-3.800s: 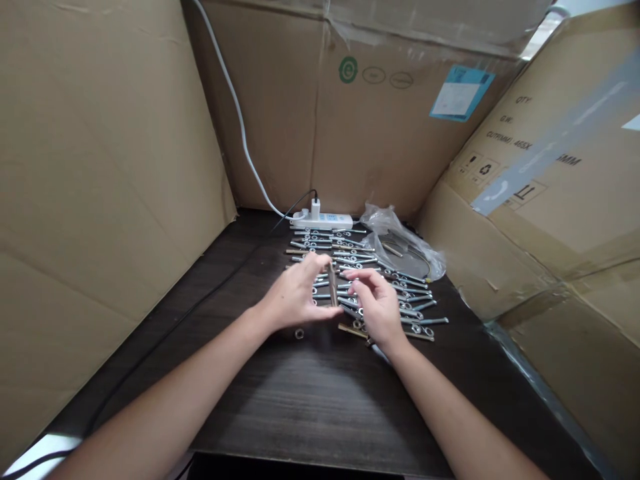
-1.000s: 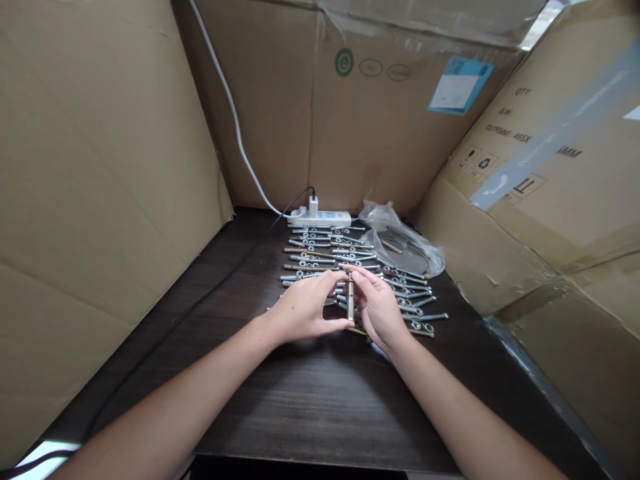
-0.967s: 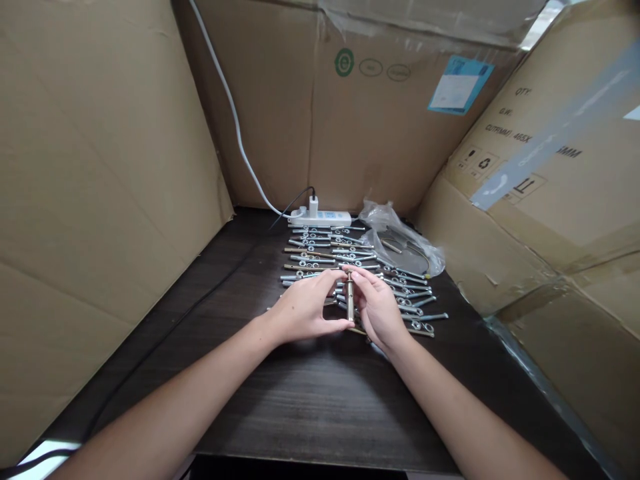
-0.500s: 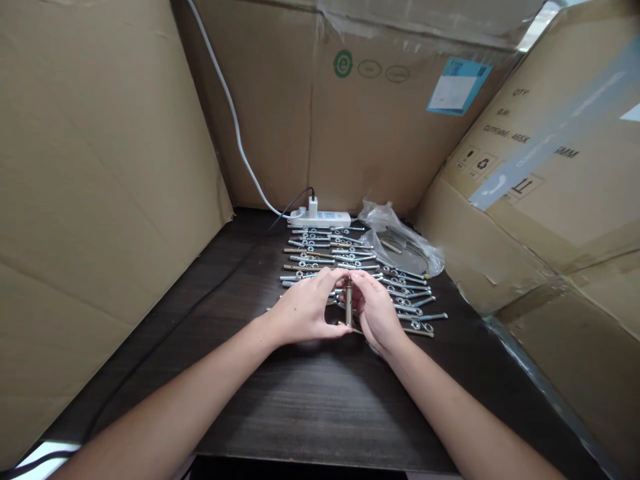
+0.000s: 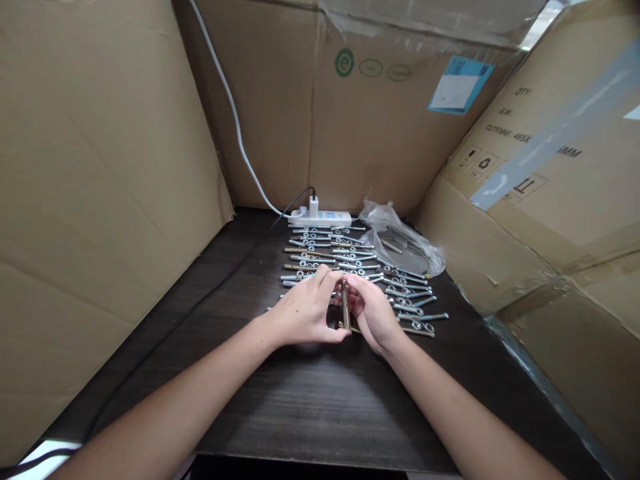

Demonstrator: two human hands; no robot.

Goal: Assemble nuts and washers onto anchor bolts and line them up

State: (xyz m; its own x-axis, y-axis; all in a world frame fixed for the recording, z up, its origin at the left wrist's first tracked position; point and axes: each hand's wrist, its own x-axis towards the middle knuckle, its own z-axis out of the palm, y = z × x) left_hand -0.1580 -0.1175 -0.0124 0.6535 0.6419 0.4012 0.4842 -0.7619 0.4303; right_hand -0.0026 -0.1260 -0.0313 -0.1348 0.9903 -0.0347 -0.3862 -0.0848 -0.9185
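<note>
Between the two hands, just above the dark tabletop [image 5: 310,407], a brass-coloured bolt [image 5: 345,303] stands nearly upright. The left hand [image 5: 306,312] is closed on it, with the thumb at the lower end and the fingers curled over toward the top. The right hand [image 5: 374,315] grips the same bolt from the other side, its fingertips pinched near the upper end. Both hands touch the bolt and nearly touch each other. Whether a nut or washer sits under the fingertips cannot be told.

Just beyond the hands, rows of bolts [image 5: 330,250] lie flat on the tabletop. Most are silvery and a few are brass-coloured, with small rings and nuts among them. More of them run off to the right of the right hand. Past the rows, farther from the hands, a white power strip [image 5: 323,217] lies against a cardboard box [image 5: 310,120]. A white cable [image 5: 235,127] climbs up that box. Right of the strip, beyond the right hand, a crumpled clear plastic bag [image 5: 403,243] holds a few more metal pieces. A black cable [image 5: 165,333] runs along the tabletop well to the left of the left hand. A blue label [image 5: 460,85] is stuck on the far box.
</note>
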